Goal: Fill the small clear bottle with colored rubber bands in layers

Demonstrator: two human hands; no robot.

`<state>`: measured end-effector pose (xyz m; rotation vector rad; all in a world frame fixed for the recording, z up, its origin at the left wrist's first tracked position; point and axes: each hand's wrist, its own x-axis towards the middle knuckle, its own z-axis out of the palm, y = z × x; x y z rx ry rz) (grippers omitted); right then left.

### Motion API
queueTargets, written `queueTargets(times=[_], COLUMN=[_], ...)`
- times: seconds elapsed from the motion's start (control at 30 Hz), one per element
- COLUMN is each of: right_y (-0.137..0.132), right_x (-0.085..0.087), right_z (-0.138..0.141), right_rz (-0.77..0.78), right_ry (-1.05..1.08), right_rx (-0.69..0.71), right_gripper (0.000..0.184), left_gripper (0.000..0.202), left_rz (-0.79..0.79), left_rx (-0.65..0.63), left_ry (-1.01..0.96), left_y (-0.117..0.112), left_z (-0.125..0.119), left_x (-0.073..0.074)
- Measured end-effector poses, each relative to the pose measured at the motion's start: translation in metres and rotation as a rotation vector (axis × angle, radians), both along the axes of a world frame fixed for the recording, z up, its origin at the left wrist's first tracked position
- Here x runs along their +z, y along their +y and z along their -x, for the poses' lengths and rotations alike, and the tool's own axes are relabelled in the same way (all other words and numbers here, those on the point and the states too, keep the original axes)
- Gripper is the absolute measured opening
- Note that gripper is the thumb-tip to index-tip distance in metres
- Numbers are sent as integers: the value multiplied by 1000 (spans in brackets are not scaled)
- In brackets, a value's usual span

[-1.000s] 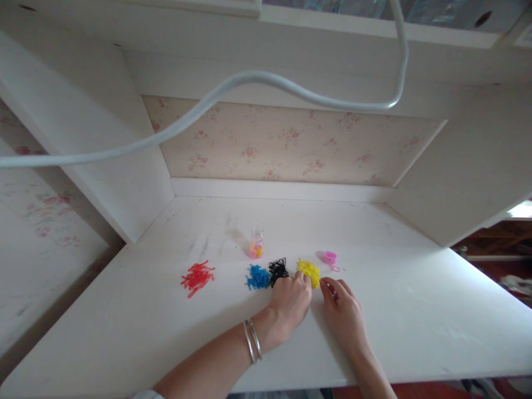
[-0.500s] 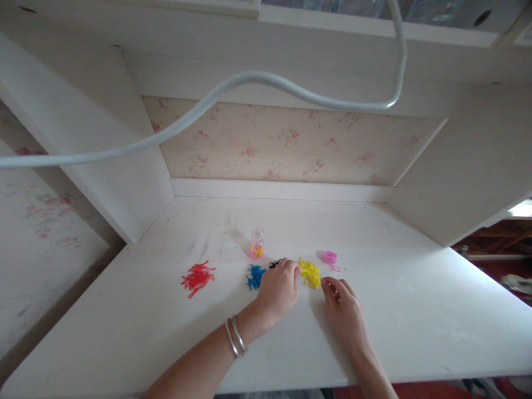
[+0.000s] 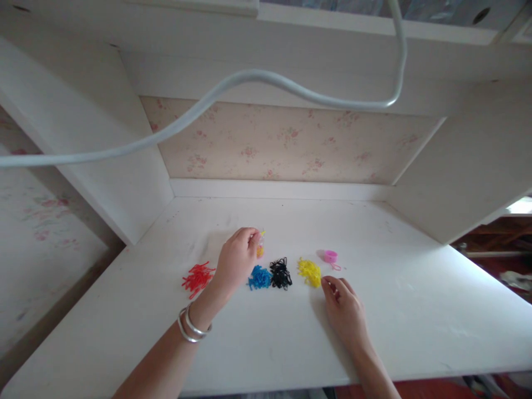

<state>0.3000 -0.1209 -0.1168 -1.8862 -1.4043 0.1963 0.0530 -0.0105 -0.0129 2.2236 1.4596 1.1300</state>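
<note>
My left hand (image 3: 238, 256) is closed in a pinch on a small yellow rubber band (image 3: 263, 233), at the mouth of a small clear bottle (image 3: 260, 242). Yellow and pink pieces lie in the bottle's bottom, and the hand hides part of it. By the lower right edge of the yellow rubber band pile (image 3: 310, 272) rests my right hand (image 3: 346, 310), thumb and fingertips pressed together; what they hold, if anything, is too small to see. Blue rubber bands (image 3: 260, 277) and black rubber bands (image 3: 281, 274) lie in piles between the hands.
Red rubber bands (image 3: 197, 279) form a pile left of my left wrist. A pink ring-shaped piece with a loop (image 3: 331, 256) sits behind the yellow pile. White side panels flank the white desk (image 3: 266, 354), and a white cable (image 3: 257, 76) crosses the upper view.
My left hand has moved from the yellow pile leftward and back to the bottle, carrying a yellow rubber band. The black pile is uncovered. My right hand has hardly moved.
</note>
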Motion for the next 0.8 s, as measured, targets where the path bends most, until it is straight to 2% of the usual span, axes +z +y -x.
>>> queueTargets(times=[0.23, 0.43, 0.8], right_y=[0, 0, 0], right_x=[-1, 0, 0], right_z=[-1, 0, 0], right_rz=[15, 17, -19], right_ry=[-10, -9, 10], right_rx=[-13, -16, -20], right_gripper=[39, 38, 38], left_gripper=[19, 20, 22], left_rz=[-13, -12, -8], left_rx=[78, 152, 154], left_ry=[102, 250, 291], left_y=[16, 16, 16], left_z=[3, 1, 1], left_x=[4, 6, 5])
